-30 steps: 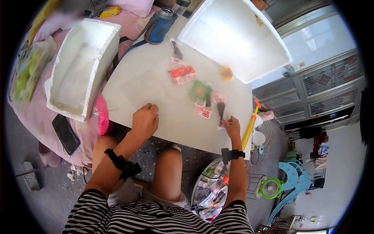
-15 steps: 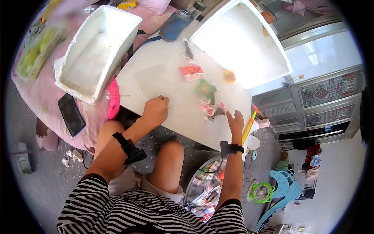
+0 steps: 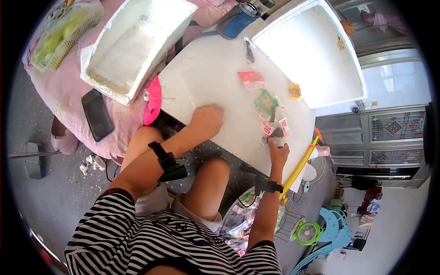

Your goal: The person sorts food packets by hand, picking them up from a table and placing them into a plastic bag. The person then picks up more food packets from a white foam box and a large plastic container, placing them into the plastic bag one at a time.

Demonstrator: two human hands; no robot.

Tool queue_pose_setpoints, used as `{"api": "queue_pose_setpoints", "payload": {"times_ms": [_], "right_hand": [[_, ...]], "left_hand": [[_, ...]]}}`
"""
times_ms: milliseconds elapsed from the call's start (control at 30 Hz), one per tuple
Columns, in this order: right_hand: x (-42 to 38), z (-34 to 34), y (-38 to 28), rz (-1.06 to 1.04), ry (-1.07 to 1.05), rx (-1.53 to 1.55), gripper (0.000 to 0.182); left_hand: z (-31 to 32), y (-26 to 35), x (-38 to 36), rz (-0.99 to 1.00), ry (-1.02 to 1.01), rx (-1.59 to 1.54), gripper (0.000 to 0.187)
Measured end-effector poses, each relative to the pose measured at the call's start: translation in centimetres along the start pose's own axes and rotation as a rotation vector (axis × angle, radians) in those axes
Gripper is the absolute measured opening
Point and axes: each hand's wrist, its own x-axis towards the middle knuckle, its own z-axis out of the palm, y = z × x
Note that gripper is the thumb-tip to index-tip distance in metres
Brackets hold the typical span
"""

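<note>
My left hand (image 3: 207,121) is over the left part of the white table (image 3: 183,78), its fingers curled together; what they hold, if anything, is hidden and blurred. Near the table's right side, my right hand (image 3: 278,155) has its fingers apart, the tips close to a small dark piece (image 3: 277,133). Red and white wrappers (image 3: 284,127) lie around that piece. Beyond them are a green packet (image 3: 266,104), a larger red and white packet (image 3: 251,79), a yellow packet (image 3: 294,90) and a dark strip in clear wrap (image 3: 249,52).
Two white foam boxes (image 3: 137,46) (image 3: 311,55) flank a blue bottle (image 3: 239,20). A pink bag (image 3: 153,101) and black phone (image 3: 97,114) lie left. A yellow stick (image 3: 299,168) leans at the table's right edge. Below is a container of wrappers (image 3: 239,222).
The view has shifted, so the table and boxes appear farther right and higher. My right hand has moved in toward the dark piece. My left hand remains over the table, its fingers now blurred.
</note>
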Motion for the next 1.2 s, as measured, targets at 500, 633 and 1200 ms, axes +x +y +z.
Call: {"api": "queue_pose_setpoints", "payload": {"times_ms": [500, 633, 1200], "right_hand": [[-3.2, -3.5, 1.2, 0.215, -0.412, 0.761, 0.022], [-4.8, -4.4, 0.9, 0.257, -0.402, 0.783, 0.029], [1.5, -3.8, 0.7, 0.245, -0.485, 0.499, 0.051]], "left_hand": [[-0.8, -0.1, -0.4, 0.014, 0.007, -0.020, 0.024], [-0.8, -0.1, -0.3, 0.016, 0.009, -0.013, 0.024], [-0.8, -0.5, -0.3, 0.049, 0.020, -0.008, 0.018]]}}
